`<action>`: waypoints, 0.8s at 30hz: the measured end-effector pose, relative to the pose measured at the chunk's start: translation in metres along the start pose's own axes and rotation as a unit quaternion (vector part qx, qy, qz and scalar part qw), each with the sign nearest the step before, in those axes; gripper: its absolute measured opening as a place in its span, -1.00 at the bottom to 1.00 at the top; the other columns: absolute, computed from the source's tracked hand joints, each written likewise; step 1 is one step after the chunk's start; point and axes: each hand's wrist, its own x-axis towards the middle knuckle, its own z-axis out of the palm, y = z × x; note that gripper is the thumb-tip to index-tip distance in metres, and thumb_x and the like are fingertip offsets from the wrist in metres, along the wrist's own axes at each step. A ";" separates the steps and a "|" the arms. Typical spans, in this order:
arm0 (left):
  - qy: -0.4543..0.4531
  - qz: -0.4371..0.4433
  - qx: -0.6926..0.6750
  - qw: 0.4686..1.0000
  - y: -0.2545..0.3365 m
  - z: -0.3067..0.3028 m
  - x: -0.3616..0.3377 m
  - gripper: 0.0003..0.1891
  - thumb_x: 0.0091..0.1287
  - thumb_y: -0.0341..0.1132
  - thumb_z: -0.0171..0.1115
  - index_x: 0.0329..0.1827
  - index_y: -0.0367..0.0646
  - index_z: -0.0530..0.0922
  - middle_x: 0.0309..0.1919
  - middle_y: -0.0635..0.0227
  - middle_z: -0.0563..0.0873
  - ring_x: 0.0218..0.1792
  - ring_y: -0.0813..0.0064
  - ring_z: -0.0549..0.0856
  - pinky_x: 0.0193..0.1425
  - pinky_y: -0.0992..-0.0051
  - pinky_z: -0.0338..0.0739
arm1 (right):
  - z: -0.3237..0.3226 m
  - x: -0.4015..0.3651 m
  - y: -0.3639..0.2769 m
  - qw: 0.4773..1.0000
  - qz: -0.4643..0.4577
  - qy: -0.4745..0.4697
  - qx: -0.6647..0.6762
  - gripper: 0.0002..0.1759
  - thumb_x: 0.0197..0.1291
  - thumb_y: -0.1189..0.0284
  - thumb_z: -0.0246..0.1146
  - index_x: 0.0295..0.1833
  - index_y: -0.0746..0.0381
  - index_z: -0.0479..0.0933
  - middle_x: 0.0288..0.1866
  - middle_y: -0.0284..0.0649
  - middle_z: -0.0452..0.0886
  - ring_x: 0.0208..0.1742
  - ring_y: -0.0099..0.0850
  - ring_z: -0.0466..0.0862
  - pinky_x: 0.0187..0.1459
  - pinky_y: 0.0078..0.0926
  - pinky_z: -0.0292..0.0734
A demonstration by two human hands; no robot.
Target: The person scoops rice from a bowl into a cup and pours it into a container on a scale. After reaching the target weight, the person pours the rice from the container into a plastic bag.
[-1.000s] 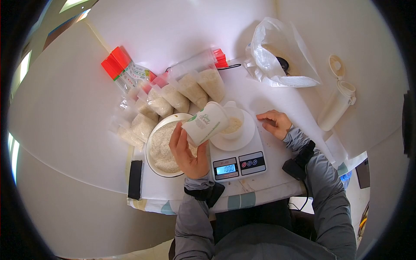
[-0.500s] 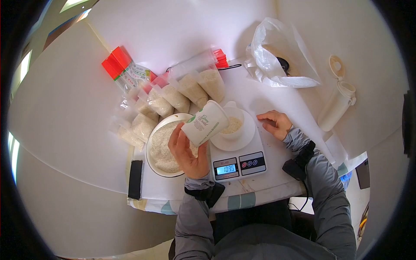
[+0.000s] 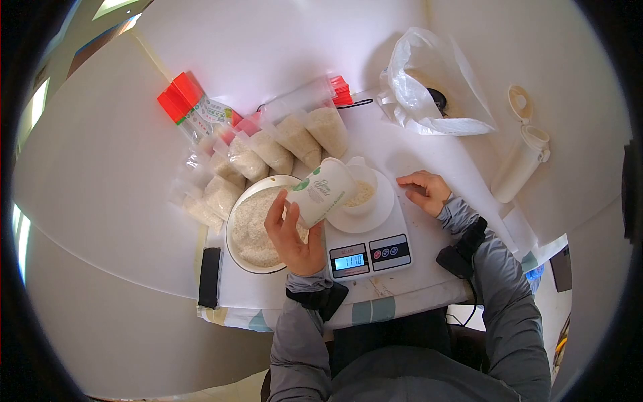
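Note:
My left hand [image 3: 292,236] holds a white paper cup [image 3: 323,192] with green print, tilted with its mouth toward a small white cup [image 3: 360,195] that has grain in it. That small cup stands on the round plate of a white kitchen scale [image 3: 370,239], whose display reads about 111. Left of the scale, partly behind my left hand, is a white bowl [image 3: 235,252] of pale grain. My right hand [image 3: 429,191] rests on the table just right of the scale, fingers slightly bent and apart, holding nothing.
Clear bags of grain [image 3: 271,153] stand in a row behind the bowl, near red-topped packaging [image 3: 181,97]. A white plastic bag [image 3: 429,100] lies at the back right. An open cream bottle [image 3: 519,164] stands right; a black object [image 3: 209,277] lies front left.
The paper cup has shifted slightly right and tips a little more with my left hand. The scale reading rose from about 109 to 111. My right hand has not moved.

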 end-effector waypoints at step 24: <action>-0.022 -0.039 -0.008 0.999 0.002 0.000 0.001 -0.34 0.06 -0.60 0.26 0.27 -0.08 0.27 0.16 0.14 0.26 0.20 0.22 0.35 0.10 0.33 0.50 | 0.000 0.000 0.002 1.000 -0.017 0.000 0.004 -0.66 0.03 0.60 0.15 -0.01 0.26 0.52 -0.13 -0.07 0.55 -0.16 -0.27 0.59 -0.12 -0.47 0.52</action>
